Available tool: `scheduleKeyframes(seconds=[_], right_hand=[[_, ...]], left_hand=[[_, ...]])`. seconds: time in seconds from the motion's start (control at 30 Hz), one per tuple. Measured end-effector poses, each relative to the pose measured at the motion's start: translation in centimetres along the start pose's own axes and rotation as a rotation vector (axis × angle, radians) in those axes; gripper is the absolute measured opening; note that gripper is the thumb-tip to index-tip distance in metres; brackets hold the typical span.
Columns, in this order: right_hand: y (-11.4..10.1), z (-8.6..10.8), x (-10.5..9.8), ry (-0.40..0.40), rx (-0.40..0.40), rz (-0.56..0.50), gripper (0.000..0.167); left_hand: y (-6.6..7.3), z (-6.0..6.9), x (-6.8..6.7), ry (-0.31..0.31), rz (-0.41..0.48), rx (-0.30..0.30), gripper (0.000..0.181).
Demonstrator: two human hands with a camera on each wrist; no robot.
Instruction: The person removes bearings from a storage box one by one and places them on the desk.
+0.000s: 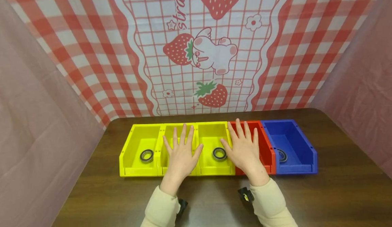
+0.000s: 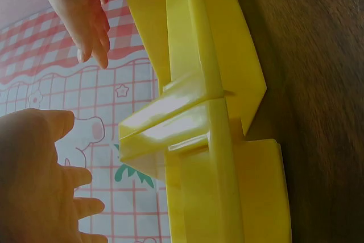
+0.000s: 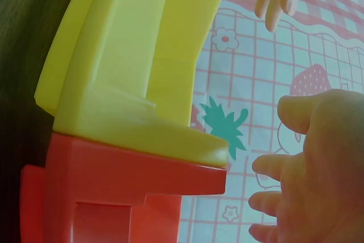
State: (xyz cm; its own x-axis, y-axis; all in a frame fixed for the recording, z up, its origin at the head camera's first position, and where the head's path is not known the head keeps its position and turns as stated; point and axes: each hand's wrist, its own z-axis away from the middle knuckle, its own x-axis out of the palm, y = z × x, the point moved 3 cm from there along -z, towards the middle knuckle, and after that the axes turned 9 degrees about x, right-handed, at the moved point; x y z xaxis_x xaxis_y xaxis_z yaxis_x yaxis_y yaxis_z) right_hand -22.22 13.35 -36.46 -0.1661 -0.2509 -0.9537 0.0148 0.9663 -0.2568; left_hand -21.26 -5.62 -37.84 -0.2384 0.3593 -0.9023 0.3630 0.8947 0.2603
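Both hands hover palm down over a row of bins, fingers spread and holding nothing. My left hand [image 1: 181, 153] is above the second yellow bin [image 1: 165, 130]; my right hand [image 1: 245, 148] covers part of the red bin [image 1: 267, 152]. A ring-shaped bearing [image 1: 147, 156] lies in the leftmost yellow bin [image 1: 139, 172], another bearing [image 1: 219, 154] in the third yellow bin [image 1: 214, 172], and a third bearing [image 1: 282, 156] in the blue bin [image 1: 297, 168], partly hidden by its wall. The wrist views show the left hand [image 2: 34, 180] and right hand [image 3: 324, 169] clear of the bin walls.
The bins stand joined side by side on a brown wooden table [image 1: 337, 186]. Behind them hangs a checked cloth [image 1: 245, 94] with strawberry prints, and pink cloth [image 1: 39, 118] hangs at both sides. Black devices [image 1: 246, 195] are strapped at the wrists.
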Motion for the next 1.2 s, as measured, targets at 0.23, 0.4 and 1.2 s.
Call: scheduleKeyframes(seconds=[0.23,0.4,1.2], right_hand=[[0.0,-0.1,-0.4,0.005,0.005,-0.011,0.069],[-0.1,0.0,-0.4,0.007,-0.013,-0.016,0.068],[-4.3,1.6,1.8,0.045,-0.239,-0.229,0.062]], left_hand=[[-0.2,-0.3,-0.2,0.012,0.008,-0.006,0.066],[-0.3,-0.3,-0.2,0.004,0.006,-0.014,0.066],[-4.1,0.3,-3.1,0.148,0.109,-0.093,0.052]])
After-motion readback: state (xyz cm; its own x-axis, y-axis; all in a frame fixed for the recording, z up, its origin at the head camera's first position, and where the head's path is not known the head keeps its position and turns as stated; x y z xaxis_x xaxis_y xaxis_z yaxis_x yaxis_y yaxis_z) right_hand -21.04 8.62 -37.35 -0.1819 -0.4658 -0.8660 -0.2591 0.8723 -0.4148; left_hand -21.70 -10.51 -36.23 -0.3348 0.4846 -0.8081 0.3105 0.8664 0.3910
